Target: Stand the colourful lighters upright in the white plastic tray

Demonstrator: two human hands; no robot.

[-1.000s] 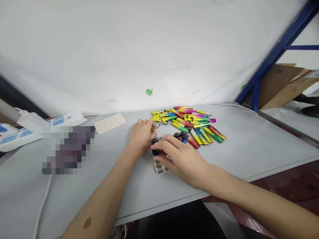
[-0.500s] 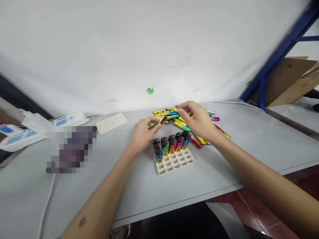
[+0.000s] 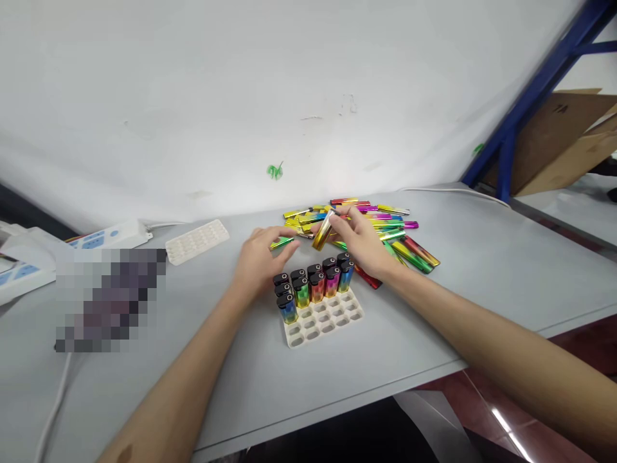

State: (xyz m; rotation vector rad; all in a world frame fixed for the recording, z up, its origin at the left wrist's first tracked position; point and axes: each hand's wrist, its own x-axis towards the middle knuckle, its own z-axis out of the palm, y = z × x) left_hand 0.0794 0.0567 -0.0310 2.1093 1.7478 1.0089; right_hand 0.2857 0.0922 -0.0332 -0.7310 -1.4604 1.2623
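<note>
My right hand (image 3: 361,241) is closed on a shiny gold lighter (image 3: 324,233), held tilted above the table between thumb and fingers. To its left, my left hand (image 3: 260,260) is open, thumb and fingers apart, with nothing visible between them. A green lighter (image 3: 282,243) shows just behind the left fingers. Below both hands sits a cream tray (image 3: 324,319) with oval holes. Several colourful lighters with black tops (image 3: 316,286) stand upright in its back rows and left column. Behind the right hand lies a loose pile of metallic lighters (image 3: 409,254), partly hidden by it.
Another cream tray (image 3: 197,242) lies at the back left. Power strips (image 3: 103,238) and a blurred-out object (image 3: 113,296) with a cable are farther left. A white wall (image 3: 216,128) closes off the back. A blue frame (image 3: 505,164) and cardboard (image 3: 559,141) stand at right.
The lighter in my left hand is gone from it, and that hand has opened. My right hand has come away from the pile and holds a gold lighter. The view has shifted slightly.
</note>
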